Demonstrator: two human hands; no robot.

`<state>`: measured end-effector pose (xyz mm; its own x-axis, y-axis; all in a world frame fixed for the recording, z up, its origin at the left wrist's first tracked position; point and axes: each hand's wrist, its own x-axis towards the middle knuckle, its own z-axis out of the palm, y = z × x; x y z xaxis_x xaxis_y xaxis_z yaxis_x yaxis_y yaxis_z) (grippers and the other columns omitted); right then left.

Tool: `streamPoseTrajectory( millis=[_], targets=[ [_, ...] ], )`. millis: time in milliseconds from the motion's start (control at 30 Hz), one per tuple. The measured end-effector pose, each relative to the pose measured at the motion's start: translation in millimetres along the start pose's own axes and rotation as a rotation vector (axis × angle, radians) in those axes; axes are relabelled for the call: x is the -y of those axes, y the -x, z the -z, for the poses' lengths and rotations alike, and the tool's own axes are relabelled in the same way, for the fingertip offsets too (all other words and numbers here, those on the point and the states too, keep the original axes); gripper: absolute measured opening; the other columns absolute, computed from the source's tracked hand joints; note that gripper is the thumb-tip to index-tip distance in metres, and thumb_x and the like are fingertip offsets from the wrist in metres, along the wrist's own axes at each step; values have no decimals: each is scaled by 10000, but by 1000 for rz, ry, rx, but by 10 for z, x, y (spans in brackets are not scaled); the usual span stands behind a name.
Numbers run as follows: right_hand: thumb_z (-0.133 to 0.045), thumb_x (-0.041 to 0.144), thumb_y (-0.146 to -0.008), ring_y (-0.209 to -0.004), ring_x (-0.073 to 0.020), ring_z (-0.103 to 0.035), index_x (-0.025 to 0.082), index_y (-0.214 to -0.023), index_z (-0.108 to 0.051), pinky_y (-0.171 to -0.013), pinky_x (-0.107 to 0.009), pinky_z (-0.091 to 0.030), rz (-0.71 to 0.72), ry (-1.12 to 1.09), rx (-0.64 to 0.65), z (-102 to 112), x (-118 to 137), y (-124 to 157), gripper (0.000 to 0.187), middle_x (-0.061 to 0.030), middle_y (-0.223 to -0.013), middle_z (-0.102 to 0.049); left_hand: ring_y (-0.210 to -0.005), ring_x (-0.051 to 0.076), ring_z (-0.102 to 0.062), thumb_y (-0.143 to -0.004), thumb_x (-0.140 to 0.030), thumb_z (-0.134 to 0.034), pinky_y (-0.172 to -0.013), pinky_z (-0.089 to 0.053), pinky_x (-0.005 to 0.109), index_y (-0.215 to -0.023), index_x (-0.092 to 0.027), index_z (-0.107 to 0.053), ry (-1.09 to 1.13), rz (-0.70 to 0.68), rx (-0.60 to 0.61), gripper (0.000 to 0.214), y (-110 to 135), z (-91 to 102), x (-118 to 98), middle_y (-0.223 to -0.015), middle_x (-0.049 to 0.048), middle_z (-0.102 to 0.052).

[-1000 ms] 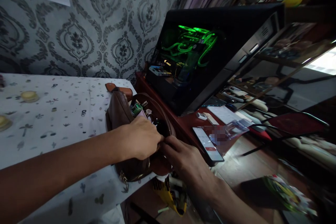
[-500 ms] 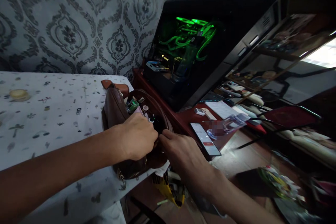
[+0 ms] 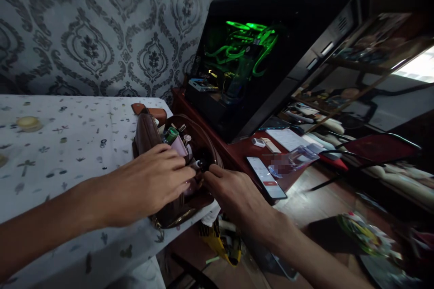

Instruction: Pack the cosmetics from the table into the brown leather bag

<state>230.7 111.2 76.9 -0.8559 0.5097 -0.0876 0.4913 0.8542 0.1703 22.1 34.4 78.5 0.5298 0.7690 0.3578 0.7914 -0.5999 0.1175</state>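
A brown leather pouch [image 3: 146,134] lies unzipped at the right edge of a table with a patterned white cloth [image 3: 74,144]. Small cosmetic tubes and bottles [image 3: 176,141] stick out of its top. My left hand [image 3: 149,185] rests over the pouch's near side, fingers stretched flat toward the opening. My right hand [image 3: 233,194] reaches in from the right, fingertips pinched on the pouch's rim by the opening. What the right fingertips hold beyond the rim is hidden.
A glass-sided computer case [image 3: 251,58] glowing green stands on a red desk [image 3: 244,153] just right of the pouch. On that desk lie a phone [image 3: 266,177], papers and a clear plastic item [image 3: 294,160]. A yellow bag [image 3: 217,241] hangs below the table edge.
My left hand has drawn back from the pouch's opening and its fingers have flattened out. The right hand stays at the rim. The view shifted slightly.
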Motion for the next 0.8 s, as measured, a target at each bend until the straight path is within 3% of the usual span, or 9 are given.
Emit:
streamPoseTrajectory(
  millis=[100,267,400,633,800],
  targets=[
    [-531,16,-860,-634,-122,-543,179,-925,-553,-531,-287,-257,16,-54,-37,-7,-1,-13,177,-14,-842,-600,-1007,199,-575,-993,-237,-437,-1033,-394,426,-984,-209,-646,-4,13,-59,211,162,-53,-22,-980,40,-644],
    [-531,7,-855,-625,-117,-535,179,-905,-563,-526,-286,-245,-31,-63,2,7,30,-62,182,-23,-853,-605,-1145,226,-526,-966,-217,-484,-1124,-332,484,-1039,-207,-651,-22,15,-112,183,232,-87,-58,-1060,57,-631],
    [-536,13,-849,-609,-120,-520,182,-888,-575,-506,-292,-219,8,-43,-30,-17,-6,-59,178,-24,-862,-596,-1157,223,-524,-961,-208,-482,-1132,-334,484,-1063,-204,-639,-49,4,-132,187,225,-81,-56,-1087,58,-631],
    [-469,106,-951,-579,-110,-484,184,-860,-571,-499,-276,-230,82,-15,-236,-59,-90,-60,157,-6,-798,-572,-1139,235,-531,-962,-200,-457,-1094,-384,478,-971,-195,-646,-39,2,-85,190,179,-52,-66,-1036,62,-635],
    [-466,145,-969,-664,-131,-548,179,-967,-569,-532,-284,-258,4,27,-297,38,-91,-218,108,-16,-824,-606,-1122,228,-538,-946,-195,-487,-1102,-378,475,-972,-200,-653,-15,12,-106,168,178,-81,-58,-1034,62,-635]
  ],
)
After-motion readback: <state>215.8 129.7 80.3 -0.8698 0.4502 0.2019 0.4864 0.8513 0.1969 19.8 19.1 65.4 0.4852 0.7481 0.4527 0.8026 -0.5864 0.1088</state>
